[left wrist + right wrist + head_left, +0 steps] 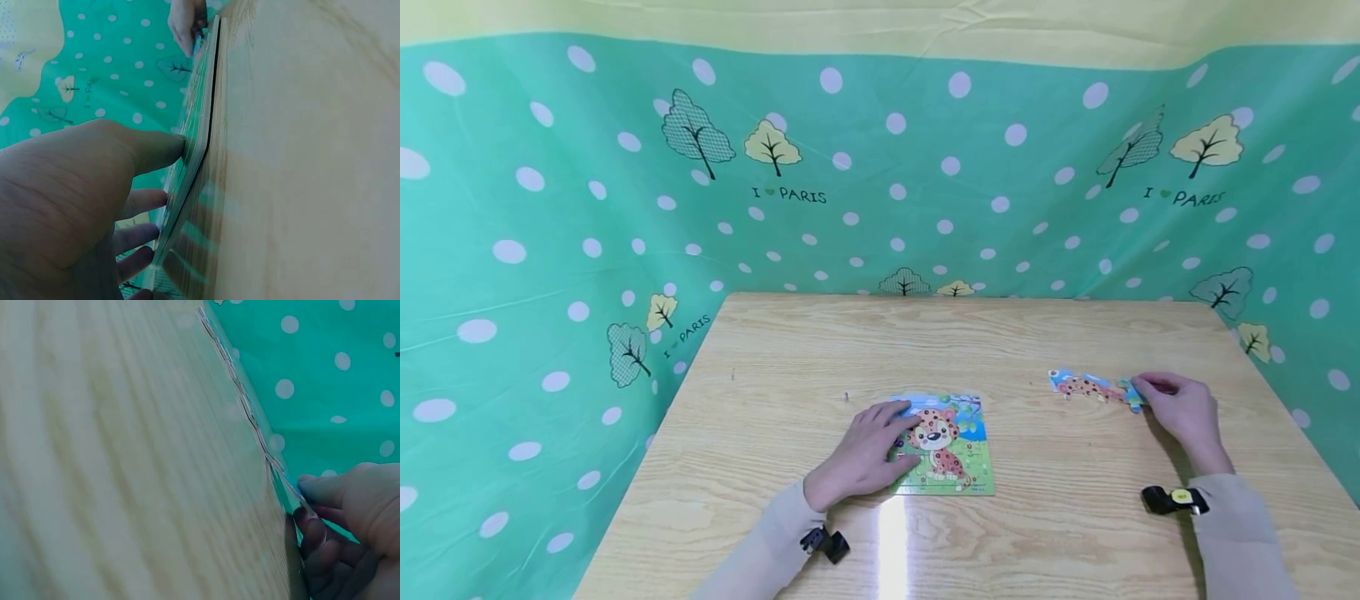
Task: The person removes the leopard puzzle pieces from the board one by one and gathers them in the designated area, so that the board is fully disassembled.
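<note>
A square leopard-cub picture puzzle (951, 446) lies flat on the table. My left hand (868, 450) rests on its left side with fingers spread; in the left wrist view the thumb (159, 150) and fingertips touch the board along its edge. Farther right on the table is a row of joined puzzle pieces (1086, 387) with a spotted leopard back printed on it. At the right end of that row my right hand (1180, 408) pinches a puzzle piece (294, 486) between thumb and fingers, its held edge tilted up off the wood in the right wrist view.
The wood-grain table (797, 350) ends at a green dotted cloth (880, 167) hanging behind and along both sides. Black wrist cameras sit on both of the person's wrists. A tiny dark mark (846, 396) shows on the wood left of the puzzle.
</note>
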The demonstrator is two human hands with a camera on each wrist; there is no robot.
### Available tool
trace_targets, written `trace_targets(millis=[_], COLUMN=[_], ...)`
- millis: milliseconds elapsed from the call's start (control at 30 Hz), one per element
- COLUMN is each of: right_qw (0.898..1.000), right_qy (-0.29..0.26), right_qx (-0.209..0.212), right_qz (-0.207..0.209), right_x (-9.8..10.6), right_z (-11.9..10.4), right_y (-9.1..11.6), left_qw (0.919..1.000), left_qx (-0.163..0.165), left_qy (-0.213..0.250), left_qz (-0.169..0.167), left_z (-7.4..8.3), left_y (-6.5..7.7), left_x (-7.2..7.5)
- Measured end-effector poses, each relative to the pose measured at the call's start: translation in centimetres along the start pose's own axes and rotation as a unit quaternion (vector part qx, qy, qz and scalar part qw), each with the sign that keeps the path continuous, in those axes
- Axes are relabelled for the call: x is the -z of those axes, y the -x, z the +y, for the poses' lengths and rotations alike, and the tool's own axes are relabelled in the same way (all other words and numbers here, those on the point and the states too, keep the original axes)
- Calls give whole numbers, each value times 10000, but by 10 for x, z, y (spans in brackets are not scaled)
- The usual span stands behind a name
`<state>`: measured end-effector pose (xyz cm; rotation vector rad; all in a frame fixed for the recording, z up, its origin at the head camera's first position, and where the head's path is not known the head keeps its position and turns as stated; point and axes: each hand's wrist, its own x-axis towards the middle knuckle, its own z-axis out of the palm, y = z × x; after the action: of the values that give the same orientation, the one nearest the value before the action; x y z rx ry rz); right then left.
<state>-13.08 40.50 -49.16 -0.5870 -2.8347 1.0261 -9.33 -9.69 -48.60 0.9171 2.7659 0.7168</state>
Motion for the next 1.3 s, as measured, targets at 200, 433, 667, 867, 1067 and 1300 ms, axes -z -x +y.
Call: trace_targets(millis=[200,433,667,867,1067,1300], right_qw=[9993,9994,9998,10000,9997,9993], right_qy=[238,270,150,-56,-184,-293], right_qx=[275,207,119,20,76,242], right_qz=[-14,-90,-59,23,102,55], right_x=[-1,-3,-3,-2,-2,-3], right_z=[-3,-6,-6,-6,-8,-15], right_y=[3,1,0,2,4,8], left_qw=[10000,10000,10000,10000,10000,10000], left_qx=[-16,-16,-17,-4,-23,-25], left_qy=[11,25,8,38,-3,-17], left_qz=[9,29,44,17,19,22], left_z=[0,0,-1,-1,-1,-1], left_y=[0,1,1,1,1,1], left_x=[0,0,0,-1,-2,-1])
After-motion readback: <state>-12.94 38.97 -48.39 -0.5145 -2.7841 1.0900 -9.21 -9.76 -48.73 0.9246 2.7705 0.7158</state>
